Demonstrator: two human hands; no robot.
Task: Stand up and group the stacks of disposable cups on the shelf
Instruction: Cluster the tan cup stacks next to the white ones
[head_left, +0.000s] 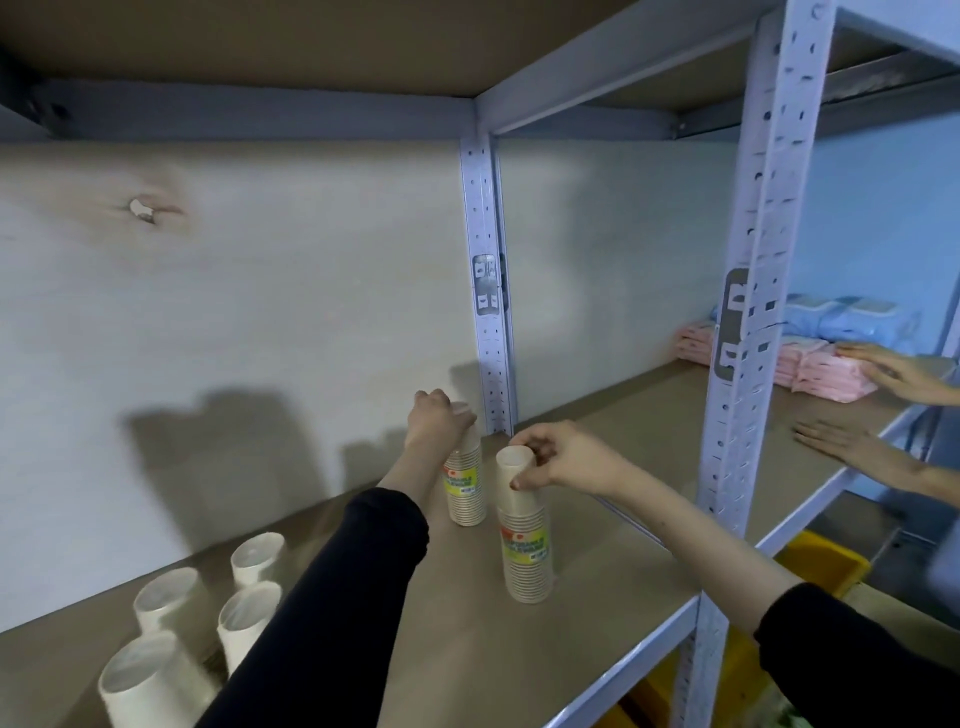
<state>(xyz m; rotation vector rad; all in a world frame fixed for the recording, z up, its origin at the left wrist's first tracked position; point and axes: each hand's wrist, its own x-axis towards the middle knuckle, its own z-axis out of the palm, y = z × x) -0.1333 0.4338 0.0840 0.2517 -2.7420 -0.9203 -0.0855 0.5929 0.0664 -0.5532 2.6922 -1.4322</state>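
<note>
While both stacks stand upright on the shelf (597, 561), the far stack (466, 486) is gripped by the left hand (435, 418) and the near stack (524, 540) (just beside) by the right hand (563, 457).

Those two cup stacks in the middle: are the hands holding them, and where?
Yes. The left hand grips the far cup stack at its top; the right hand pinches the near cup stack near its top.

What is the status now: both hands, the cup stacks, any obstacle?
Left hand grip on top of far cup stack. Right hand grip on top of near cup stack. Both upright, apart. Four white stacks grouped left. Nothing between.
</note>
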